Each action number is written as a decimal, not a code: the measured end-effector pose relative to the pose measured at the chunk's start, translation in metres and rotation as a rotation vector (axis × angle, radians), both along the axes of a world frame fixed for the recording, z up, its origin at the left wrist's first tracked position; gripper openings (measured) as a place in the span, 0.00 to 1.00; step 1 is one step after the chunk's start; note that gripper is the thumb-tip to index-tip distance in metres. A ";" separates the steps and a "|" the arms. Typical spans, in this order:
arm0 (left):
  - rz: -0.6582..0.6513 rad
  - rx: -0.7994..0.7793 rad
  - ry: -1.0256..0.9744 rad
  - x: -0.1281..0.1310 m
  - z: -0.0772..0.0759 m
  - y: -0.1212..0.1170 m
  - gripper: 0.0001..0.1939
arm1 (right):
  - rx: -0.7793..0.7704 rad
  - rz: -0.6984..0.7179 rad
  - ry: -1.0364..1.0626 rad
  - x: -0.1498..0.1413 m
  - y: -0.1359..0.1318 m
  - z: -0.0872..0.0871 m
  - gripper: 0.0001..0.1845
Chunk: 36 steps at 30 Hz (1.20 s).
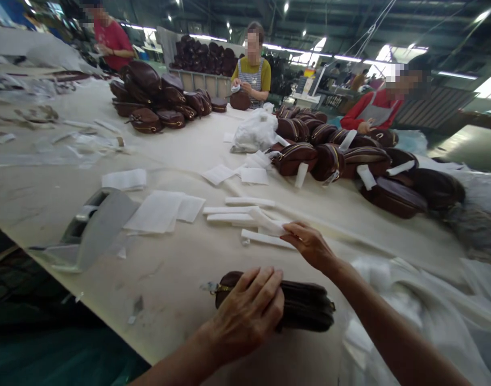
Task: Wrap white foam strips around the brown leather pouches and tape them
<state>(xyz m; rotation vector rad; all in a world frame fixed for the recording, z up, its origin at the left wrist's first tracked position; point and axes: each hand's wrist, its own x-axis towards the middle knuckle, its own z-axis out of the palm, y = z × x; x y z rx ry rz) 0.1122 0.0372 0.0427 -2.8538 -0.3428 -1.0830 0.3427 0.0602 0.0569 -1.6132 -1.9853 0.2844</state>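
Observation:
My left hand [245, 313] lies closed over a dark brown zipped pouch [305, 305] near the table's front edge, pressing it down. Its gold zipper pull sticks out to the left. My right hand [309, 246] reaches forward and pinches a folded white paper strip [265, 221] lifted off the table. Several more white strips [239, 210] lie side by side just beyond it.
White paper sheets [160, 212] and a grey tape dispenser [88, 225] lie to the left. Piles of brown pouches [342, 161] sit at right and at the far left [156, 96]. Three other people work at the far side. White wrapping [422, 311] is heaped at the right.

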 end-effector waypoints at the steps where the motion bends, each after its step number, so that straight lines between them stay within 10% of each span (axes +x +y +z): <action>1: 0.005 0.011 -0.020 -0.001 -0.001 -0.001 0.10 | 0.031 0.017 0.054 -0.002 -0.013 0.014 0.10; 6: 0.060 0.110 -0.179 -0.004 -0.010 -0.008 0.10 | 0.026 0.177 0.058 -0.024 -0.071 0.054 0.09; 15: 0.033 0.135 -0.081 -0.005 -0.008 -0.003 0.09 | 0.225 0.178 0.039 -0.055 -0.080 0.018 0.11; 36: 0.086 0.032 -0.099 0.000 -0.009 -0.003 0.08 | 0.278 0.052 -0.077 -0.041 -0.096 0.014 0.12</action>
